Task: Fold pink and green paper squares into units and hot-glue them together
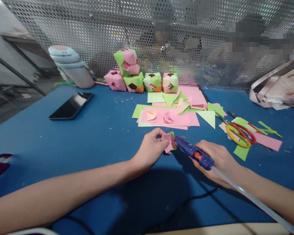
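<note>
Between the thumb and fingers of my left hand [148, 147] is a small folded paper piece [169, 142], pink with green behind it. My right hand [219, 160] is wrapped round a blue hot glue gun [191, 150], its nozzle at the upper right edge of the paper. A long clear glue stick [250, 194] runs out of the gun's back end. Just beyond my hands lie stacked pink and green paper sheets [193, 121], with a cream folded piece [151, 114] and a pink folded piece [168, 117] on top.
Several folded paper balls [152, 82] stand along a perforated metal screen [98, 32]. Red and yellow scissors [238, 132] rest on paper scraps at right. A phone [71, 106] and a bottle [75, 70] are at left. A black cord [198, 197] crosses the blue table [100, 140].
</note>
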{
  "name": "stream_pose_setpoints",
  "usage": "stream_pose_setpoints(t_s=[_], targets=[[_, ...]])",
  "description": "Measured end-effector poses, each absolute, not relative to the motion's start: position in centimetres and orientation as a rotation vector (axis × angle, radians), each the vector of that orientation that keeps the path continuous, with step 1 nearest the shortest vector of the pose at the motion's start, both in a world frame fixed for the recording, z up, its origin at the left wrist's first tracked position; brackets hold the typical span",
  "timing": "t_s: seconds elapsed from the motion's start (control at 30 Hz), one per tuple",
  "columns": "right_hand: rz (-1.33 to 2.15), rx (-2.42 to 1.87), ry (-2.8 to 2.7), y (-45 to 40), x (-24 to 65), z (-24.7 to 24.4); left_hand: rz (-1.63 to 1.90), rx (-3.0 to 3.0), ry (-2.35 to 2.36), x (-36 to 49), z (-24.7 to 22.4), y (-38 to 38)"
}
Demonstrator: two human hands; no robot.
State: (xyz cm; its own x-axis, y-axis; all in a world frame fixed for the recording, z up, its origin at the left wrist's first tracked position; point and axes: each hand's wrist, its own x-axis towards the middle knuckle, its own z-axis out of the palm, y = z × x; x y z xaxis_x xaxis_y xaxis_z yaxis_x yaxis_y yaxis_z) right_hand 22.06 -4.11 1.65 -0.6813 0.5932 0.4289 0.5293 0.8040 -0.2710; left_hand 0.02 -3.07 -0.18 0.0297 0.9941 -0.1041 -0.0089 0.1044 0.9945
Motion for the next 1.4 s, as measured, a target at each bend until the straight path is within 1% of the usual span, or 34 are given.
stream_pose_setpoints(t_s=[0.23, 0.47, 0.6, 0.77, 0.97, 1.1, 1.23, 1.4], targets=[[0.066, -0.886, -2.507, -4.09, 22.26, 1.46, 1.097, 1.153, 1.290, 0.06, -0.23, -3.02], [0.023, -0.855, -2.516, -4.36, 22.18, 1.68, 1.085, 1.182, 1.255, 0.04, -0.61, -2.93], [0.025, -0.918, -2.516, -4.38, 22.28, 1.59, 1.073, 1.174, 1.269, 0.02, -0.60, -2.88], [0.035, -0.858, -2.509, -4.39, 22.17, 1.68, 1.092, 1.189, 1.254, 0.11, -0.38, -2.95], [0.020, -0.926, -2.538, -4.36, 22.30, 1.74, 1.096, 1.165, 1.264, 0.07, -0.46, -2.94], [0.010, -0.873, -2.518, -4.39, 22.35, 1.73, 1.111, 1.180, 1.251, 0.04, -0.50, -2.94], [0.047, -0.937, -2.517, -4.36, 22.35, 1.75, 1.107, 1.146, 1.232, 0.13, -0.40, -2.99], [0.048, -0.871, -2.511, -4.38, 22.26, 1.69, 1.103, 1.191, 1.243, 0.10, -0.41, -2.93]])
